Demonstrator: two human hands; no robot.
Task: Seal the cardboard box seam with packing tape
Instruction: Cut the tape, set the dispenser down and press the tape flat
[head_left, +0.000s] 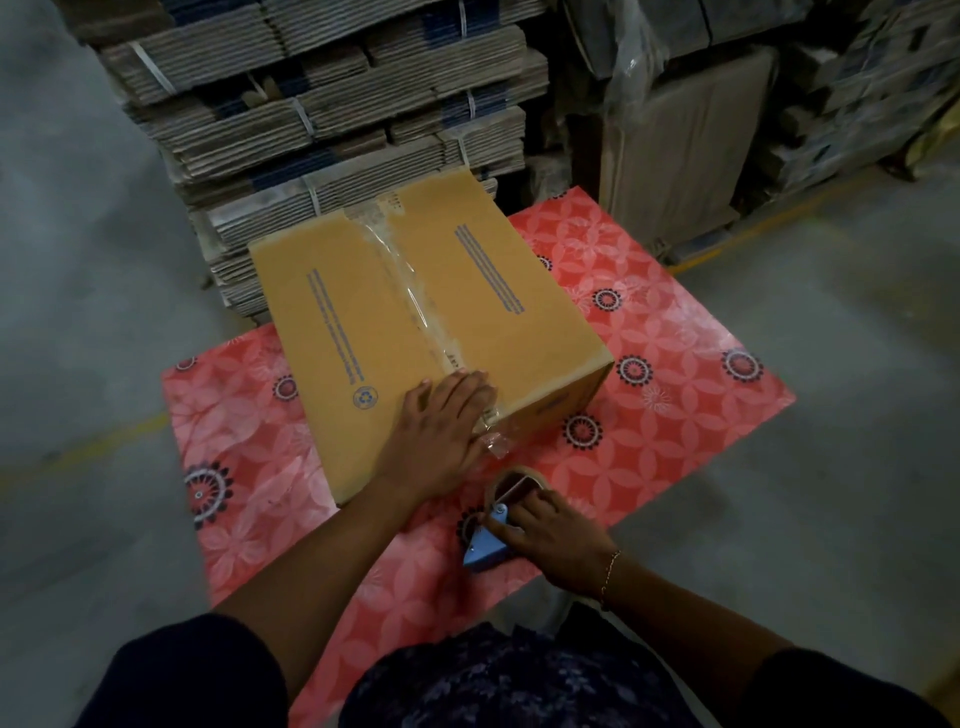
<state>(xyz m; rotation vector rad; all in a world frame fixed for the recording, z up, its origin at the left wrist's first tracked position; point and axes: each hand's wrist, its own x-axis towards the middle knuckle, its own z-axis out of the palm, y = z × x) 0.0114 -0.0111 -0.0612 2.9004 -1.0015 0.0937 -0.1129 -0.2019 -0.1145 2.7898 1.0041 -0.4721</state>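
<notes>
A closed brown cardboard box (363, 322) lies on a red patterned table (675, 332). Clear packing tape (410, 291) runs along its middle seam from the far edge to the near edge, and a loose end hangs over the near side. My left hand (441, 431) lies flat on the near end of the seam, fingers spread over the tape. My right hand (550, 535) grips a blue tape dispenser (485, 551) with a brown tape roll (511, 483), resting on the table just in front of the box.
Tall stacks of flattened cardboard bundles (322, 104) stand right behind the table. More wrapped cartons (685, 140) stand at the back right. Grey concrete floor (78, 364) with a yellow line surrounds the table.
</notes>
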